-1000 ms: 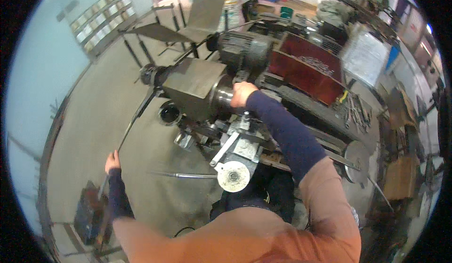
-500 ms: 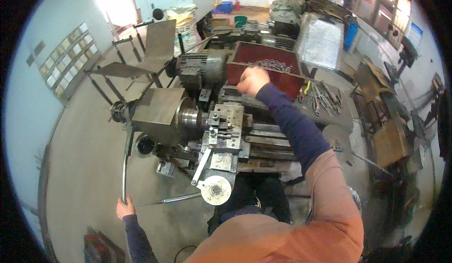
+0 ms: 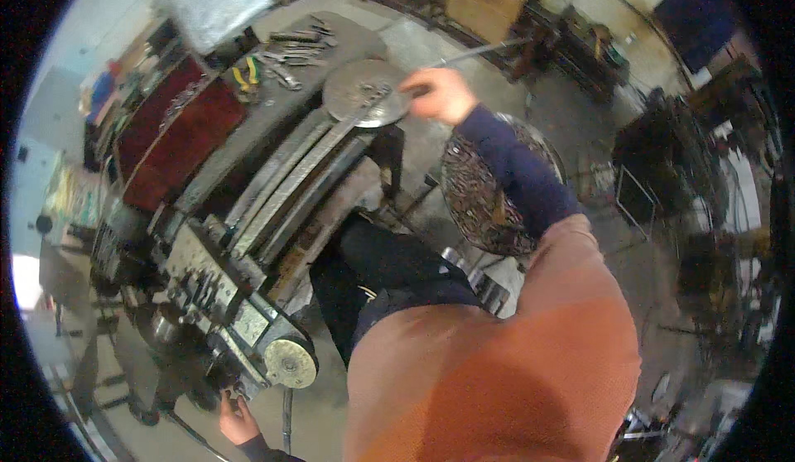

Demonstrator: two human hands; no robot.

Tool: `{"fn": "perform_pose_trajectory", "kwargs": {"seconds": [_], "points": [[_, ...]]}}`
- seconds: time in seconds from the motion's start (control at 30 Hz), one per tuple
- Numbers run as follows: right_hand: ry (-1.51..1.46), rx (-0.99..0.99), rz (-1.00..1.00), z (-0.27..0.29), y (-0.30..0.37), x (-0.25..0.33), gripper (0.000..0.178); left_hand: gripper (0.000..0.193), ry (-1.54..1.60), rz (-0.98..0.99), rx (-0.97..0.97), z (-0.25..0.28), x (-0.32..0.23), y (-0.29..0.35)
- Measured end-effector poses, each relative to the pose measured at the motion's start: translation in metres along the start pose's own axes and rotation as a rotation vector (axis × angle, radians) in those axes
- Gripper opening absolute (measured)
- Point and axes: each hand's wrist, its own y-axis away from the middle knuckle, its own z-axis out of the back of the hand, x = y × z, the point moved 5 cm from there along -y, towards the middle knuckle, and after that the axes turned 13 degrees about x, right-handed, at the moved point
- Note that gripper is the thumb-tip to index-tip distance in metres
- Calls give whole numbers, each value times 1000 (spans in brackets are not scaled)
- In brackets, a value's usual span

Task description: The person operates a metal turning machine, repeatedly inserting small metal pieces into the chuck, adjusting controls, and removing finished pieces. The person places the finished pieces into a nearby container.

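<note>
My right hand (image 3: 445,95) is over the right edge of a round metal plate (image 3: 346,96) at the end of the lathe bed. Its fingers are closed round a small dark thing that I cannot make out. Small metal pieces (image 3: 374,92) lie on that plate. At the lower left, my left hand (image 3: 238,421) has its fingers apart, close under the lathe's carriage (image 3: 199,267). A pale round handwheel (image 3: 290,363) sits just above and right of it. The picture is somewhat blurred.
A large round container (image 3: 464,189) full of small metal parts stands beside my right forearm. Wrenches (image 3: 290,48) and yellow-handled pliers (image 3: 246,74) lie beyond the bed, near a red tray (image 3: 186,135). A long rod (image 3: 480,50) sticks out past the plate.
My view has swung right. My right hand has gone from above the red tray to the round plate. My left hand has let go of the long lever.
</note>
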Motion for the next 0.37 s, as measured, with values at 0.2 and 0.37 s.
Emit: {"fn": "perform_pose_trajectory", "kwargs": {"seconds": [0.2,0.37], "points": [[208,112,-911,36,209,-159,21,33,-12,-167,-6,-3,-8,-33],[343,511,-749,-19,248,-146,24,35,124,-306,18,16,-52,-47]]}}
